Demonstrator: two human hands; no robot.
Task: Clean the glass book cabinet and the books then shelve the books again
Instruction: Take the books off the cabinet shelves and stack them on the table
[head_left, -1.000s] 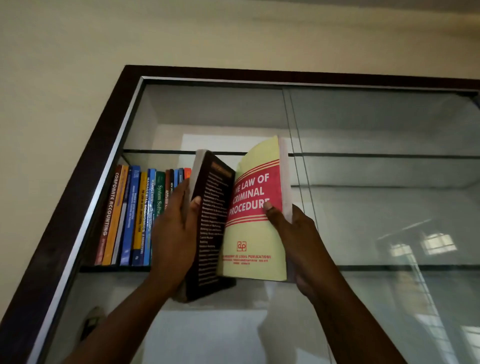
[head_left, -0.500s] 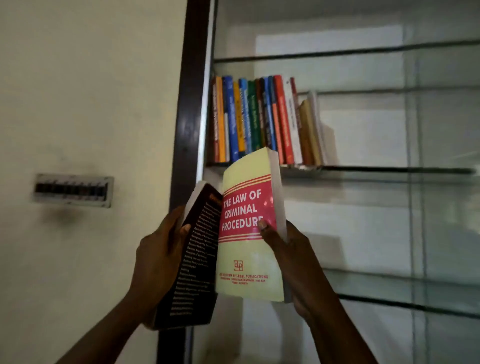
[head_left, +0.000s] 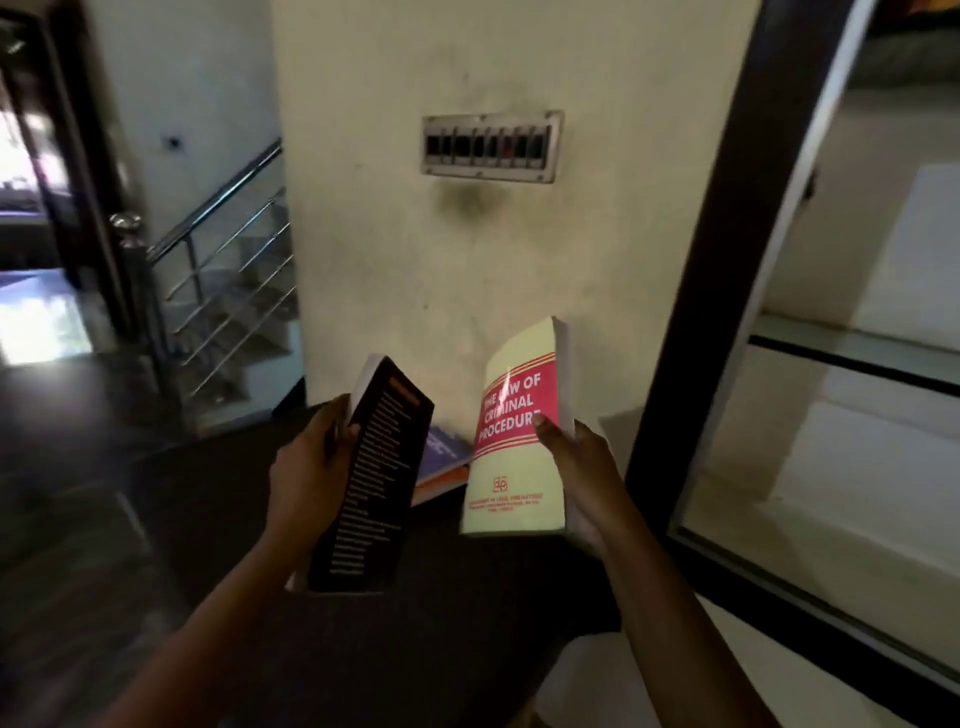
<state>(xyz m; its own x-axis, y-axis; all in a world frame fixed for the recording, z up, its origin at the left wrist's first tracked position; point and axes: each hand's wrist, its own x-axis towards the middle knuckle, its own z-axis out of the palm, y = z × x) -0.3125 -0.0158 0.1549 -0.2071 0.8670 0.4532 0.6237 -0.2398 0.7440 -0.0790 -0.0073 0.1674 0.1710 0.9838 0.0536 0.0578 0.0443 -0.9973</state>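
Note:
My left hand (head_left: 306, 467) grips a thick black book (head_left: 371, 483) by its edge, held upright and tilted left. A pale yellow book (head_left: 514, 467) with a pink band reading "The Law of Criminal Procedure" is gripped by my right hand (head_left: 582, 467), thumb on its cover. The two books are apart, held low in front of the wall. The dark frame (head_left: 727, 260) of the glass cabinet runs along the right, with glass shelves (head_left: 852, 358) behind it. Another book (head_left: 444, 462) with a blue cover lies flat on the dark surface (head_left: 208, 493) beyond the two held books.
A switch panel (head_left: 491, 145) is set in the cream wall ahead. A staircase with a steel railing (head_left: 218, 280) rises at the left, beside a dark doorway (head_left: 36, 208). The dark floor spreads below my arms.
The view has swung down and left, away from the shelved books to the wall and floor. Both hands have come down with their books, and the two books have moved apart.

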